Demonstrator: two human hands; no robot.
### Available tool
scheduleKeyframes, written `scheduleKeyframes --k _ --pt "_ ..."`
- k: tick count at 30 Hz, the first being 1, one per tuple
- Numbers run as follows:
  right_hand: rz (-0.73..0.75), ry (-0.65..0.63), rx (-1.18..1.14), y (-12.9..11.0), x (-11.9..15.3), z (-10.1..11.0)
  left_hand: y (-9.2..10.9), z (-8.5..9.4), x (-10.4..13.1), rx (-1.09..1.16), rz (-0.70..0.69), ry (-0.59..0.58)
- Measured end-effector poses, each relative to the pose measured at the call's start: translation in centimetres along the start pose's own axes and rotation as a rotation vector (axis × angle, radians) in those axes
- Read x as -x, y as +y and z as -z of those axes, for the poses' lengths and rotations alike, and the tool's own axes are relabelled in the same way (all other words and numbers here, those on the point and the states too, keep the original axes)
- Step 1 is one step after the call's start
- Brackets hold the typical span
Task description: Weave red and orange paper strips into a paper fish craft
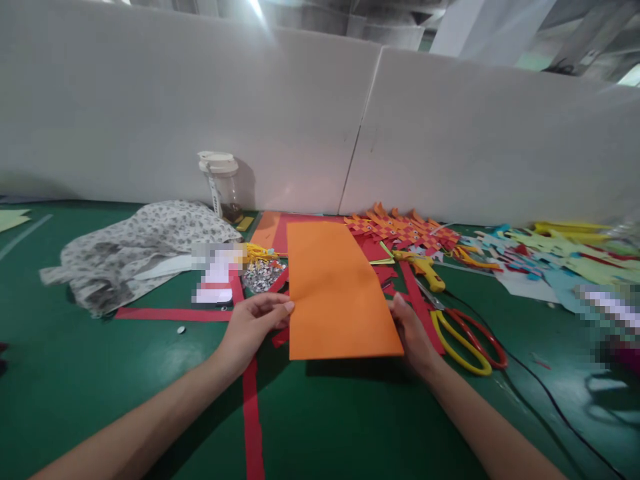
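The orange sheet [340,290] was held above the green table [175,413], its left edge pinched between the thumb and fingers of the left hand [260,320] and its right edge gripped by the right hand [407,327], both nearly closed. Right of the sheet, a yellow glue gun [425,268] and scissors with red and yellow handles [467,340] were seen; beyond it lay red paper [295,225], and to its left, a patterned cloth [145,257] and a lidded bottle [223,187].
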State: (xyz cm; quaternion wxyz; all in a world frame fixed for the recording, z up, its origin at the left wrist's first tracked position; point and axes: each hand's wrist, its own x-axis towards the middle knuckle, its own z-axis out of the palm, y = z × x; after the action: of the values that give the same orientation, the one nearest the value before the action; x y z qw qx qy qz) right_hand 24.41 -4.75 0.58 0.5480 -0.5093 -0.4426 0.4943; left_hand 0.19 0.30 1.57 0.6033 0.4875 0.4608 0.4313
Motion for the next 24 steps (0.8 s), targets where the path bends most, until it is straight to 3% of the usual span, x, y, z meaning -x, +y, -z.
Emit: scheduleKeyframes --k 3,8,11,17,21,24 --pt "-0.067 0.055 -0.136 -0.4 -0.1 0.1 0.1 -0.1 0.3 -0.044 0.019 -0.106" --pt "-0.123 0.18 -0.013 -0.6 -0.3 -0.3 -0.2 0.0 0.3 -0.045 0.054 -0.223" --pt "-0.142 0.102 0.003 -0.5 -0.1 -0.8 -0.2 0.0 0.4 -0.029 0.072 -0.228" --pt "-0.187 -0.179 0.133 -0.7 0.8 -1.7 0.2 -0.6 1.2 -0.13 0.143 -0.219" --pt "-0.128 -0.057 0.112 -0.8 0.6 -1.7 0.2 -0.7 1.7 -0.118 0.162 -0.346" --pt "-0.095 -0.001 0.129 -0.6 0.3 -1.5 0.1 -0.9 1.9 -0.137 0.142 -0.361"
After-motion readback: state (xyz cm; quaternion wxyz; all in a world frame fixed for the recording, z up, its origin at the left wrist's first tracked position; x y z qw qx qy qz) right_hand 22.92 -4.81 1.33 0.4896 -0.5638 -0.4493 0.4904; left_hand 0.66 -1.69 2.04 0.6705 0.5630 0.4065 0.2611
